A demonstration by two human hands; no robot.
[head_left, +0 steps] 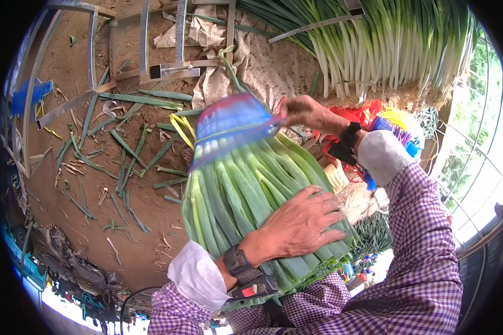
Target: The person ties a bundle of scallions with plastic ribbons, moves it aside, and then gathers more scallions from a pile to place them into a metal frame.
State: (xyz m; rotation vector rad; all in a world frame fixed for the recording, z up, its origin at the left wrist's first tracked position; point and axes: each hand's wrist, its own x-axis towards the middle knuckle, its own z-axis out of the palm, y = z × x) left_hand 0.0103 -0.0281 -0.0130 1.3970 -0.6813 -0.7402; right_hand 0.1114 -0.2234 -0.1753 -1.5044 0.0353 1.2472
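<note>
A thick bundle of leeks [237, 187] lies in front of me, its cut green ends towards my body. Over its far, white end sits a clear plastic bag [224, 124] with red and blue print, partly blurred by motion. My right hand [312, 116] is closed on the right edge of this bag, its fingers pinched together. Flat across the green leaves near the cut ends rests my left hand [300, 228], fingers stretched out. A yellow strip [183, 129] shows at the left of the bag.
Many leeks [391, 50] are stacked at the back right. Metal frames [145, 42] stand at the back left. Leaf scraps [131, 148] litter the dirt floor. Red, yellow and blue plastic material [394, 123] lies beyond my right wrist. Crumpled brown paper [207, 30] lies at the back.
</note>
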